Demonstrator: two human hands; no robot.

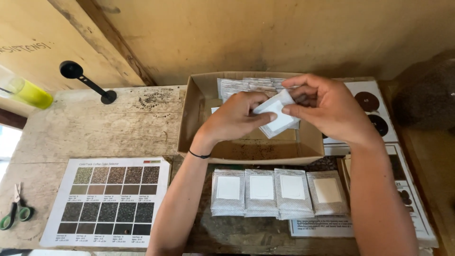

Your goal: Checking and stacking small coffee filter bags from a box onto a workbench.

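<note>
Both hands hold one small white paper filter bag (277, 118) over an open cardboard box (189, 118). My left hand (234, 116), with a thin black band on its wrist, pinches the bag's left edge. My right hand (327, 106) grips its upper right corner between thumb and fingers. At the box's back stands a row of more white bags (246, 85). In front of the box, several flat sealed pouches with white square labels (279, 192) lie side by side on the wooden table.
A printed chart of brown and black colour swatches (109, 201) lies at the front left. Green-handled scissors (14, 213) rest at the left edge. A black scoop (85, 80) and a yellow-green bottle (31, 92) sit at the back left. Printed sheets (379, 118) lie at the right.
</note>
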